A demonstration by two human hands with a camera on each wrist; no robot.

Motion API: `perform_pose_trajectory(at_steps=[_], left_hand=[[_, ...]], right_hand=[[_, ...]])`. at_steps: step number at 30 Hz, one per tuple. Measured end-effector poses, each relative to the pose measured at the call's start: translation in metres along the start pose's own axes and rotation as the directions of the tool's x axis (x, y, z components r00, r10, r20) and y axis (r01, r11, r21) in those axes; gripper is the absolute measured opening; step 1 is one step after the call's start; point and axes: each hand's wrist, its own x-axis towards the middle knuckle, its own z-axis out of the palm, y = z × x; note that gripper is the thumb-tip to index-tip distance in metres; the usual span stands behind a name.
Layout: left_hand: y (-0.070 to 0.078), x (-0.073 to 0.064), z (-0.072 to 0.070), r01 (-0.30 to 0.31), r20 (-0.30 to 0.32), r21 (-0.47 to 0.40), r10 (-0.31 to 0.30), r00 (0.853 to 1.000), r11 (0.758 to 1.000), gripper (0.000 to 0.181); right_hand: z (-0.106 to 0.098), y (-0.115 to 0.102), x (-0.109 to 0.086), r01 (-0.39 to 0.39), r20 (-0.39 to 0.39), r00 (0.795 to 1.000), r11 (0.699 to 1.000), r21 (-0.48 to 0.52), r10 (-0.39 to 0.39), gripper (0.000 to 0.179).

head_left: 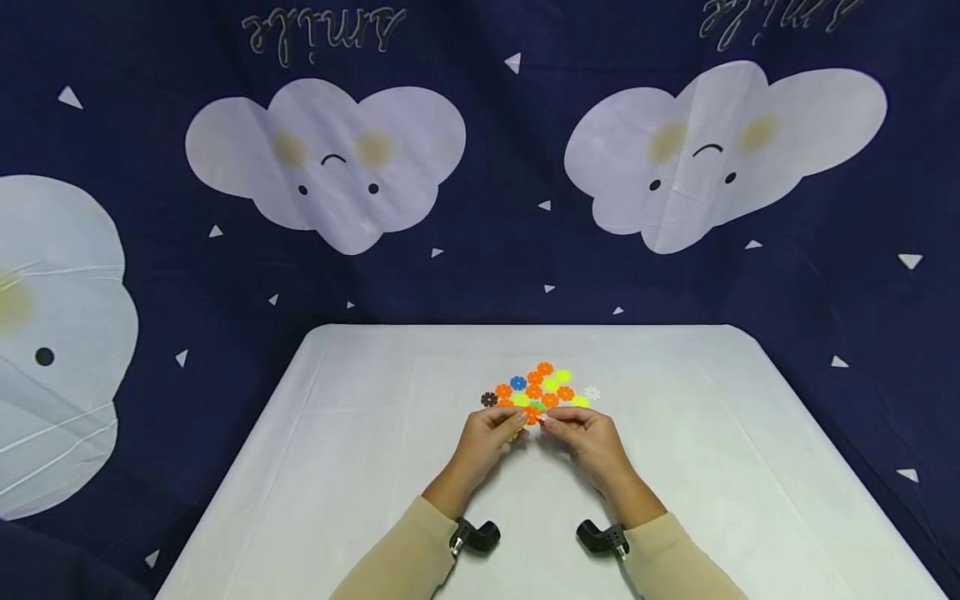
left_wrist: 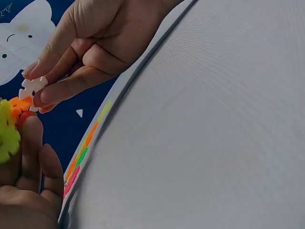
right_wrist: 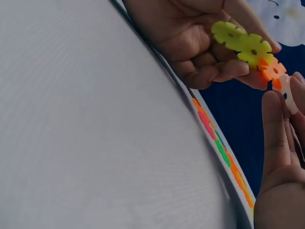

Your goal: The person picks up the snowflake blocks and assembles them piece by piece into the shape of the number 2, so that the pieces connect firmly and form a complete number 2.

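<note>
My left hand [head_left: 480, 439] pinches a short chain of notched plastic snowflake discs. Two yellow-green discs [right_wrist: 253, 51] and an orange disc [right_wrist: 272, 70] make up this chain in the right wrist view. Between thumb and fingers, my right hand [head_left: 592, 435] grips a white snowflake disc [left_wrist: 32, 89]. The white disc meets the orange one edge to edge, its notches at the orange disc's rim. Both hands are close together in the head view, just on the near side of a spread of loose discs. Fingers partly hide the orange and white discs.
Loose discs lie on the white table [head_left: 360, 467], among them a blue disc [head_left: 518, 383], a black disc [head_left: 489, 400], a white disc [head_left: 592, 393] and several orange and yellow-green ones. Behind the table hangs a dark blue curtain [head_left: 495, 275] with printed clouds.
</note>
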Motion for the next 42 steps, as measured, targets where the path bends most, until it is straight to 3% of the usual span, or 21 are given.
perform_pose_trajectory(at_steps=[3, 6, 9, 11, 14, 19, 26, 29, 32, 34, 36, 39, 42], left_hand=[[0.0, 0.0, -0.001, -0.03, 0.02, -0.015, 0.03, 0.999, 0.999, 0.026], [0.001, -0.002, -0.002, -0.053, 0.058, -0.051, 0.056, 0.997, 0.997, 0.039], [0.003, -0.004, -0.002, -0.057, 0.097, -0.102, 0.067, 0.993, 0.993, 0.056], [0.003, -0.005, -0.001, -0.075, 0.105, -0.089, 0.084, 0.991, 0.993, 0.059], [0.001, -0.004, -0.001, -0.124, 0.074, 0.01, 0.123, 0.99, 0.992, 0.052], [-0.002, -0.003, 0.0, -0.148, -0.007, 0.156, 0.151, 0.988, 0.977, 0.037], [-0.005, 0.002, -0.003, -0.227, 0.061, 0.045, 0.224, 0.973, 0.973, 0.035], [-0.004, 0.004, -0.004, -0.18, 0.023, -0.013, 0.18, 0.983, 0.984, 0.037], [-0.003, 0.004, -0.006, -0.119, -0.031, -0.063, 0.118, 0.993, 0.991, 0.041], [-0.002, 0.004, -0.008, -0.091, -0.039, -0.108, 0.088, 0.995, 0.99, 0.043], [-0.002, 0.004, -0.009, -0.065, -0.035, -0.147, 0.06, 0.998, 0.987, 0.044], [-0.002, 0.005, -0.01, -0.038, -0.02, -0.191, 0.035, 0.999, 0.981, 0.045], [-0.004, 0.006, -0.008, -0.027, -0.018, -0.188, 0.024, 1.0, 0.982, 0.043]], right_hand=[[0.0, 0.0, 0.0, -0.004, -0.009, 1.0, 0.998, 0.055, 0.004, 0.025], [0.001, 0.0, 0.0, 0.005, 0.007, 1.0, 0.994, 0.107, -0.006, 0.026], [0.003, 0.001, -0.002, 0.02, 0.034, 0.999, 0.993, 0.115, -0.024, 0.025], [0.004, 0.001, -0.003, 0.032, 0.058, 0.998, 0.993, 0.111, -0.039, 0.023], [0.007, 0.002, -0.004, 0.038, 0.083, 0.995, 0.991, 0.125, -0.049, 0.024], [0.009, 0.003, -0.004, 0.026, 0.126, 0.991, 0.988, 0.15, -0.045, 0.022], [0.006, 0.002, -0.004, -0.015, 0.193, 0.981, 0.99, 0.142, -0.013, 0.022], [0.003, -0.001, -0.002, -0.025, 0.14, 0.99, 0.997, 0.067, 0.016, 0.031], [-0.003, -0.004, 0.001, -0.003, -0.001, 1.0, 0.995, -0.1, 0.003, 0.031], [-0.009, -0.005, 0.002, 0.022, -0.101, 0.994, 0.962, -0.274, -0.051, 0.025], [-0.014, -0.004, 0.004, 0.046, -0.162, 0.977, 0.881, -0.47, -0.138, 0.02], [-0.021, -0.001, 0.006, 0.09, -0.159, 0.952, 0.735, -0.672, -0.262, 0.019], [-0.026, 0.003, 0.008, 0.133, -0.109, 0.937, 0.631, -0.764, -0.33, 0.029]])
